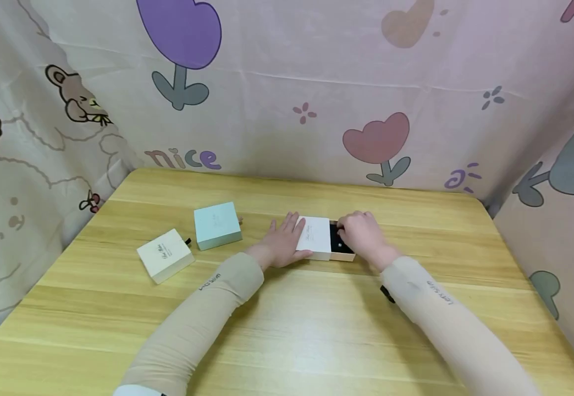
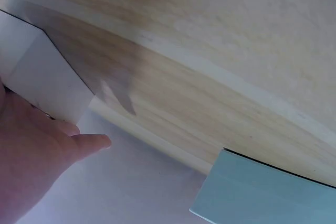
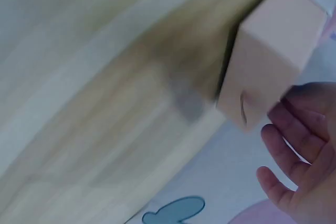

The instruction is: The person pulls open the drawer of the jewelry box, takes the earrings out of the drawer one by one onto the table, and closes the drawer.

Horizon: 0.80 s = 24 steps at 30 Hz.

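A white drawer box (image 1: 314,234) lies on the table, its peach drawer (image 1: 342,256) pulled partway out to the right. Inside the drawer is a black insert (image 1: 335,242) with a small shiny piece (image 1: 340,245) on it. My left hand (image 1: 283,242) rests against the left end of the box, fingers spread and straight. In the left wrist view its thumb sticks out beside the box. My right hand (image 1: 363,236) bends over the drawer's right end with fingertips at the black insert. The right wrist view shows its other fingers (image 3: 286,145) loosely bent; the fingertips at the insert are hidden.
A light teal box (image 1: 217,224) and a cream box (image 1: 165,256) with a black ribbon tab (image 1: 188,241) sit to the left on the wooden table (image 1: 287,330). A patterned curtain (image 1: 277,82) hangs behind the table and along its sides.
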{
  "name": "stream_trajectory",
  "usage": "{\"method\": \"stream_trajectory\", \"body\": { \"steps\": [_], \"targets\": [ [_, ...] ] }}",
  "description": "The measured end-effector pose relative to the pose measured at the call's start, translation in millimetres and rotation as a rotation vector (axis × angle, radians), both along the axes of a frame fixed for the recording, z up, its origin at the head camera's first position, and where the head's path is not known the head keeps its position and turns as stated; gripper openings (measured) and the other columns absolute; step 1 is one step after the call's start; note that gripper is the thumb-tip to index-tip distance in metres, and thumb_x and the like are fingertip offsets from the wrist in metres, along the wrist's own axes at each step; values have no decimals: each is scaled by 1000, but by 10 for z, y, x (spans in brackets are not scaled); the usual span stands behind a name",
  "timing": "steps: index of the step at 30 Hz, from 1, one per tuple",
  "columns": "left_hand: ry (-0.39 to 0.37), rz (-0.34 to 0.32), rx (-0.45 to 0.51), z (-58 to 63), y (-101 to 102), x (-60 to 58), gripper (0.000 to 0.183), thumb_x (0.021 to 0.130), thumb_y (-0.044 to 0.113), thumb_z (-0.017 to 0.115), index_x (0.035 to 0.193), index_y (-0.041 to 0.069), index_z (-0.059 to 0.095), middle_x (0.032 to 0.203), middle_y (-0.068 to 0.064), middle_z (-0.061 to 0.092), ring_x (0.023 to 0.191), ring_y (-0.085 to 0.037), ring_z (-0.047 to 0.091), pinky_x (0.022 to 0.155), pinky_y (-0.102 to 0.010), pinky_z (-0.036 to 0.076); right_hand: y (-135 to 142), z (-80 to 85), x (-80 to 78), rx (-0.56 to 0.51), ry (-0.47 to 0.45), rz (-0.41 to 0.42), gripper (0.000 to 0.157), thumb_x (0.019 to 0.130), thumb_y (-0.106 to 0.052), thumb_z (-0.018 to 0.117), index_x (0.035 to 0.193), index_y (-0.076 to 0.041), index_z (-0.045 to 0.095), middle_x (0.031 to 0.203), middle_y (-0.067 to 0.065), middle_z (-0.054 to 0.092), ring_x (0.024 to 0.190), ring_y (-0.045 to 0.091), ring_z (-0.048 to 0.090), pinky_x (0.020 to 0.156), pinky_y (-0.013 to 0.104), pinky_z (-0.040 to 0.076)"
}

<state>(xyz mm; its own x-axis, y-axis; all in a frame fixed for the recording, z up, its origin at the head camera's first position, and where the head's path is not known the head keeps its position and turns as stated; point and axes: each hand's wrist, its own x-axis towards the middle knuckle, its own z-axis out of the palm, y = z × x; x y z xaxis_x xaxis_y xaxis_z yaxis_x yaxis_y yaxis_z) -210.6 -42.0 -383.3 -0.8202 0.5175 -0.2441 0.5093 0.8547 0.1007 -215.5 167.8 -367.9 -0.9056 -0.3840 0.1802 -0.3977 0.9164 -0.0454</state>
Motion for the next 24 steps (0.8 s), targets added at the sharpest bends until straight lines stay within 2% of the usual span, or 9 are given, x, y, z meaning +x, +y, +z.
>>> {"method": "stream_trajectory", "body": {
  "steps": [6,14,18,24],
  "targets": [
    [-5,-1,12,-6,4,10,84,94,61,32,151,6,4,158,-16,-2,146,-30,-2,115,-57,12,-95,-78,-24,118,-42,-20,12,84,-9,61,75,-10,69,78,5,71,78,24,61,76,41,44],
    [-14,7,2,-9,3,-5,85,93,62,32,151,7,2,158,-16,-4,146,-29,-4,115,-56,11,-142,-70,-23,158,-10,-30,21,83,-2,57,66,-11,65,70,3,69,70,21,59,73,38,43],
    [-9,4,14,9,-1,8,85,93,61,32,151,6,4,158,-17,-2,146,-30,-2,114,-57,12,-146,-63,-25,142,-15,-32,21,81,1,56,64,-10,64,68,4,68,67,21,59,73,38,42],
    [5,-4,27,0,0,20,83,94,59,33,151,5,6,158,-18,0,146,-31,-1,114,-57,13,-105,-54,-28,59,-50,-31,14,75,2,58,66,-8,62,68,4,67,71,22,58,76,41,43]
  ]
}}
